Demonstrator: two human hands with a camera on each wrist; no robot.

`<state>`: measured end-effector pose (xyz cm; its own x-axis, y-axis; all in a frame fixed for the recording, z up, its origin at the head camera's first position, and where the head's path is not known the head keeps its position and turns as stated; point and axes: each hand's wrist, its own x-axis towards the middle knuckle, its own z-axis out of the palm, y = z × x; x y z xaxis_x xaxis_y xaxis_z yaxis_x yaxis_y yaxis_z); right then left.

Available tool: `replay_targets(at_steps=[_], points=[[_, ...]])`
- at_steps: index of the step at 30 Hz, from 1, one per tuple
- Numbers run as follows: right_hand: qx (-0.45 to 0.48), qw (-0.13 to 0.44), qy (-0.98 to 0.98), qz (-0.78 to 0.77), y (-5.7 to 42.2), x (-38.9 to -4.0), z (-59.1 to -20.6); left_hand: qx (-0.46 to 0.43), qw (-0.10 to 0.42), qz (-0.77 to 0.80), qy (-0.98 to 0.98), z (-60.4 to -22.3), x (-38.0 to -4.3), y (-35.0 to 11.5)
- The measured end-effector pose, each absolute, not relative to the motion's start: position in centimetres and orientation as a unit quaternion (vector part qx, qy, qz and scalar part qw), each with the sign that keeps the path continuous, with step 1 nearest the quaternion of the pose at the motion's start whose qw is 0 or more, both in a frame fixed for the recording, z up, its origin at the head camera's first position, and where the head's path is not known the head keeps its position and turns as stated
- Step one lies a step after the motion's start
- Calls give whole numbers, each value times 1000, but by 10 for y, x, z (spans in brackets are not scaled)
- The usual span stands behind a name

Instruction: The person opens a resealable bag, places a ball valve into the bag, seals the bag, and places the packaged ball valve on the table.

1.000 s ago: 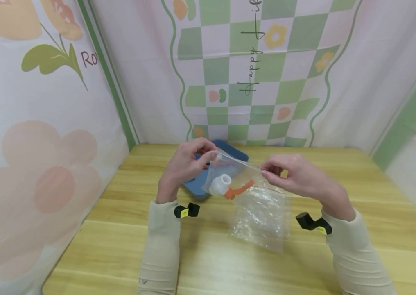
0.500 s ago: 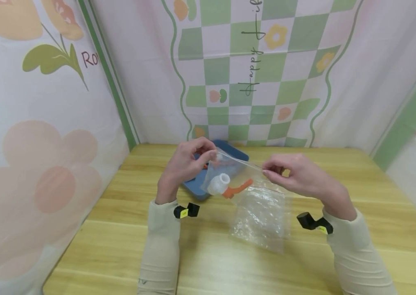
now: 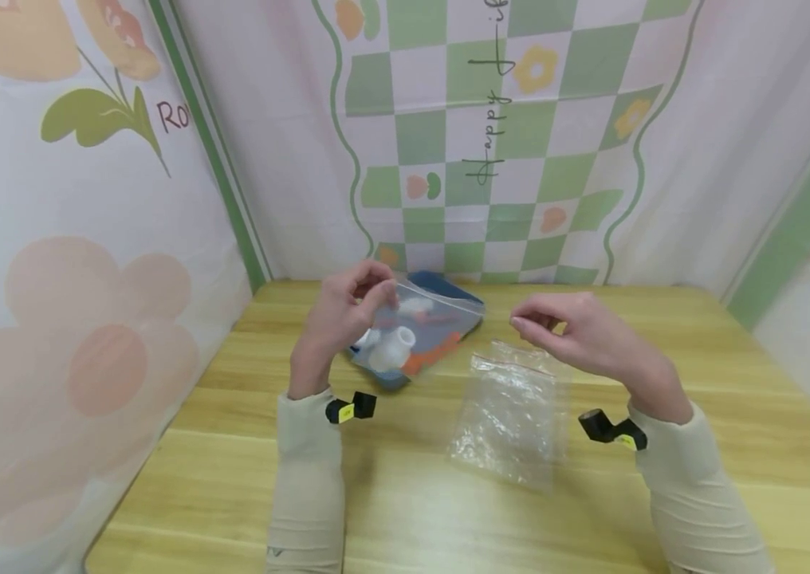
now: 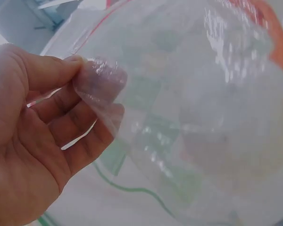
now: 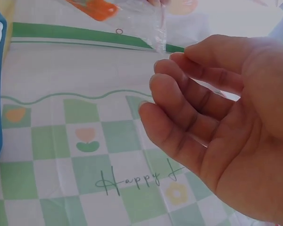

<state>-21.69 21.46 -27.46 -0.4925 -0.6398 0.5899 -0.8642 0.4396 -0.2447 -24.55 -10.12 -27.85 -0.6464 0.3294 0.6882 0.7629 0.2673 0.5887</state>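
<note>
My left hand (image 3: 340, 311) pinches the top corner of a clear zip-lock bag (image 4: 170, 108) between thumb and fingers. Inside the bag is a white plastic valve (image 3: 394, 348) with an orange lever handle (image 3: 434, 355). The bag hangs in front of the blue tray (image 3: 389, 383), partly covering it. To the right, my right hand (image 3: 580, 335) is raised with its fingers loosely curled and the thumb tip by the index finger. Nothing lies between them in the right wrist view. Below that hand, on the table, lies another clear zip-lock bag (image 3: 509, 422), flat.
The tray stands at the back of the wooden table (image 3: 233, 446), with white and orange parts seen in or through it. Printed fabric curtains (image 3: 477, 143) rise behind the table and at both sides. Small black wrist cameras (image 3: 351, 408) sit on both sleeves.
My right hand has let go of the bag's edge and stayed about in place. My left hand has moved a little left with the bag and valve, over the tray.
</note>
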Motion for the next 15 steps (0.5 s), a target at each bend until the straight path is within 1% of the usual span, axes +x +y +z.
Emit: replay_targets(at_steps=[4, 8, 10, 15], points=[[450, 206, -831, 254, 215, -218, -274, -330, 240, -484, -774, -278, -246, -111], [430, 190, -850, 238, 213, -219, -276, -317, 245, -473, -785, -278, -246, -116], [415, 167, -864, 233, 210, -220, -279, -312, 244, -469, -789, -277, -246, -115], [382, 71, -886, 254, 195, -230, -291, -310, 250, -459, -794, -277, -245, -107]])
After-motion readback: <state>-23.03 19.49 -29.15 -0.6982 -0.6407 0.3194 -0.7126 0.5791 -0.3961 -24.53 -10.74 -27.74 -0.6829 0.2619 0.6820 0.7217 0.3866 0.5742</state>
